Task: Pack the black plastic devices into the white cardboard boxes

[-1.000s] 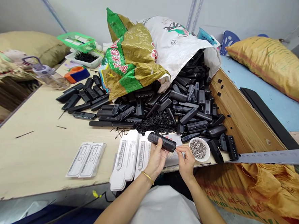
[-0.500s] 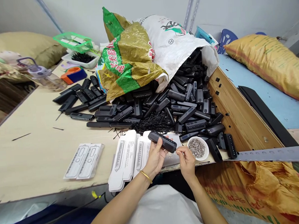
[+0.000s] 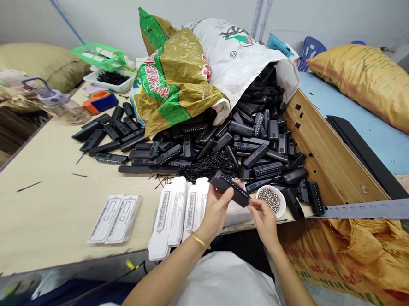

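My left hand (image 3: pixel 215 212) is wrapped round a long black plastic case (image 3: pixel 229 188) with a row of small pale marks along one side. The case is held tilted above the table's front edge. At its lower right end, the fingertips of my right hand (image 3: pixel 265 217) are pinched together; anything between them is too small to make out. Just right of that hand stands a white bowl (image 3: pixel 283 206) full of small shiny metal pieces (image 3: pixel 269 200). Flat white printed boxes (image 3: pixel 169 210) lie left of my hands. Behind is a heap of similar black cases (image 3: pixel 256 156).
Thin black sticks (image 3: pixel 212 165) lie in front of the heap. A gold-green bag (image 3: pixel 182 76) and a white sack (image 3: pixel 233 54) rest over it. A wooden board (image 3: pixel 336 158) bounds the right side. Wrapped printed pieces (image 3: pixel 114 218) and an orange-blue tape roll (image 3: pixel 100 103) lie left.
Both hands and the black case have shifted slightly right. The case has turned so that its marked side shows more. My right fingers stay at its end.
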Demonstrator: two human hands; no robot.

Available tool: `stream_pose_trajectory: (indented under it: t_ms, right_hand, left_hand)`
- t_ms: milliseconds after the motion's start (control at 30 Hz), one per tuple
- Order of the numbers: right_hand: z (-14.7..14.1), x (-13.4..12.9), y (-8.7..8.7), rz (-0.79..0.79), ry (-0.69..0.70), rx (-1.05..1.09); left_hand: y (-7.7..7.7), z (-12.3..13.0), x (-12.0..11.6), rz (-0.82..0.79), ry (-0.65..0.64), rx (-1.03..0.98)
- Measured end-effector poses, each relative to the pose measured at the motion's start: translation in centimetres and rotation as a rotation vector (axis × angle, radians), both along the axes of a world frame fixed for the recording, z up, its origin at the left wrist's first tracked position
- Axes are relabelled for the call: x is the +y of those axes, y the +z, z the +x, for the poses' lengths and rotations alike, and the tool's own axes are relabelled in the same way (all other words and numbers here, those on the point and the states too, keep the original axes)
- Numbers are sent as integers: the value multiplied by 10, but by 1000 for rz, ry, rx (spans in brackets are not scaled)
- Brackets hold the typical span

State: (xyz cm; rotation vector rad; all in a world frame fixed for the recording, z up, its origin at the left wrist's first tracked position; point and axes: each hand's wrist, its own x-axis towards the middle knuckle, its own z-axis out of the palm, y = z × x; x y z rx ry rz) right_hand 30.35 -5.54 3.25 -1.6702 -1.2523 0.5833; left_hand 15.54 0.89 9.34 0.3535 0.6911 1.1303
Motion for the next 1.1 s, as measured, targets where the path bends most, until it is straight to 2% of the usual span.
stream_pose_trajectory:
  t_ms: [67,133,200,267,333,433,567,767,833,967,1033,1100]
  right_hand:
    - [11,-5,1,-6,-110,-13]
    - [19,-8,4,3,-186,-48]
    - [24,-9,8,21,-204,-86]
    - [27,-9,11,34,-204,-107]
    - [28,-7,12,40,-197,-102]
    - [26,-3,11,32,-162,-51]
    - [16,5,10,-6,-98,52]
    - [0,22,11,-59,-19,187]
    - [-2,29,11,-48,-13,254]
    - [-7,46,4,-58,94,412]
    - [-11,58,-3,-144,176,430]
    - [-14,71,-10,-242,209,413]
  left_hand:
    - [-5,3,-1,119,-77,38]
    - [-18,10,4,167,-172,167]
    - [-31,18,15,129,-142,312]
    - [-38,22,29,48,-42,332]
    - [-37,22,40,-27,-30,240]
    - [-32,15,45,-105,-137,116]
    - [-31,8,40,-145,-206,90]
    - [-33,1,39,-179,-214,38]
    - [-33,-1,38,-162,-284,54]
    - [-31,0,27,-59,-550,144]
    - [-28,0,19,10,-570,219]
    - [-24,-8,10,84,-503,283]
